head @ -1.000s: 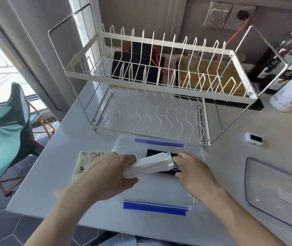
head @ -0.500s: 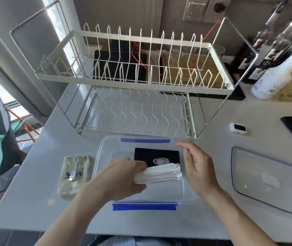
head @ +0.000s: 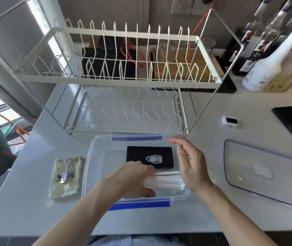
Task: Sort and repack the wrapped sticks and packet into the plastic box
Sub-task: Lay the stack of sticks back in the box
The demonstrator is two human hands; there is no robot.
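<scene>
The bundle of wrapped sticks (head: 164,181) lies low inside the plastic box (head: 88,167), against its near wall, with its long axis running left to right across the person's body. The left hand (head: 134,178) grips the bundle's left end, fingers curled over it and thumb beneath, so this hand alone carries it. The right hand (head: 189,164) stands just beyond the bundle's right end, fingers loosely straight and holding nothing; it looks to be at most brushing the stick tips, though contact cannot be told. Just past both hands, farther into the box, a black packet (head: 159,153) with a pale emblem lies flat on the box floor, its near edge just beside the sticks. Judging by this, the sticks are nearly seated, and the coming move turns on settling them parallel to the near wall, with the right hand the nearer one to square up the free ends. Left of the left hand, outside the box, a pale pouch (head: 60,185) with a white cable (head: 66,167) on it rests on the worktop (head: 35,210). Right of the right hand lies the clear lid (head: 283,176), well apart from the box. Beyond the box stands a white wire dish rack (head: 123,82).
</scene>
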